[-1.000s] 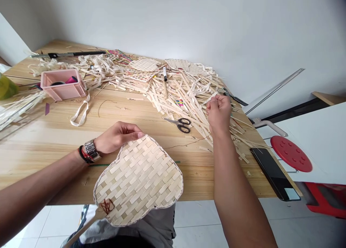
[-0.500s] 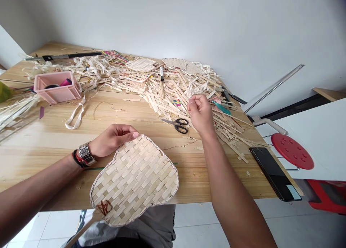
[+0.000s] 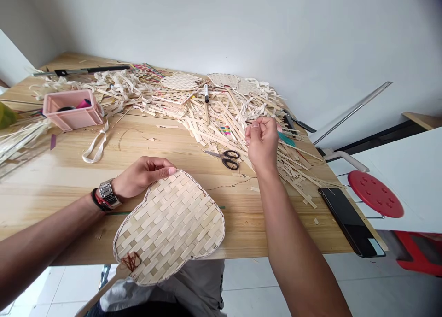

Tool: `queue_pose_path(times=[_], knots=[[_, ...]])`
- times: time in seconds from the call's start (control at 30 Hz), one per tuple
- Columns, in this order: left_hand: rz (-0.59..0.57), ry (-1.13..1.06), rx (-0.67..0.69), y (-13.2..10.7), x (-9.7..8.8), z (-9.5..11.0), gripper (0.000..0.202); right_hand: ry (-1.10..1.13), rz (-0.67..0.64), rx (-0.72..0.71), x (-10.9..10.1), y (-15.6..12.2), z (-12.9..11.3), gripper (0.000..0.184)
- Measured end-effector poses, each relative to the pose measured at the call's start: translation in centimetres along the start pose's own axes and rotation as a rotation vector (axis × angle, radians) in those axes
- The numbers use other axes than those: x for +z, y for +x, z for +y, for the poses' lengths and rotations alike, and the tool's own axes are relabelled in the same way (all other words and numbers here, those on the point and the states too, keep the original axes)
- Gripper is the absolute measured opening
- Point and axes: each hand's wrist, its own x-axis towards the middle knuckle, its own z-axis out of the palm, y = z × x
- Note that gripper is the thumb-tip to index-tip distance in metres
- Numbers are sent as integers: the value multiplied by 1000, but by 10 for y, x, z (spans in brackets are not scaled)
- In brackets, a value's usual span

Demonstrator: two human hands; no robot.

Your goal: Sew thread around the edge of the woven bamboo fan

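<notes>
My left hand [image 3: 145, 175] pinches the top edge of a woven hand fan [image 3: 172, 225] between thumb and fingers. The fan is plaited from pale flat strips, with a dark stitched rim. Reddish-brown thread [image 3: 130, 261] crosses over where the wooden handle [image 3: 100, 294] meets the weave at lower left. Raised above the strip pile, my right hand [image 3: 263, 142] is closed with thumb and fingertips together. Whatever it may hold is too fine to make out. Scissors [image 3: 228, 158] with black handles lie on the table just left of it.
Loose pale strips [image 3: 207, 123] are heaped along the back of the wooden table [image 3: 165, 146], with a marker [image 3: 206, 93] on top. A pink box [image 3: 74, 116] stands at left. A black phone [image 3: 348, 220] lies at the right edge, near a red stool [image 3: 375, 193].
My right hand has moved a little to the right, away from the fan, and stays closed. My left hand keeps its hold on the fan's edge.
</notes>
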Motion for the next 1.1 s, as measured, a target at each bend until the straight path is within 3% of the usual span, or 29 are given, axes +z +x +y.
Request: queue_pose_path(times=[0.1, 0.2, 0.27, 0.4, 0.5, 0.87, 1.1], knots=[[-3, -28, -7, -1, 1, 2, 30, 16, 22, -35, -1, 0, -2, 14], [0, -43, -5, -2, 1, 2, 28, -8, -34, 12, 3, -4, -12, 13], [9, -35, 0, -3, 2, 2, 27, 4, -153, 45, 9, -11, -22, 11], [4, -23, -5, -4, 2, 3, 27, 20, -523, 62, 27, -30, -46, 12], [1, -4, -10, -6, 2, 5, 29, -5, -641, 46, 37, -39, -54, 12], [35, 161, -53, -4, 10, 11, 27, -122, -774, -26, 37, -34, -42, 9], [55, 249, -62, -1, 17, 17, 20, -205, -766, -22, 33, -28, -39, 10]])
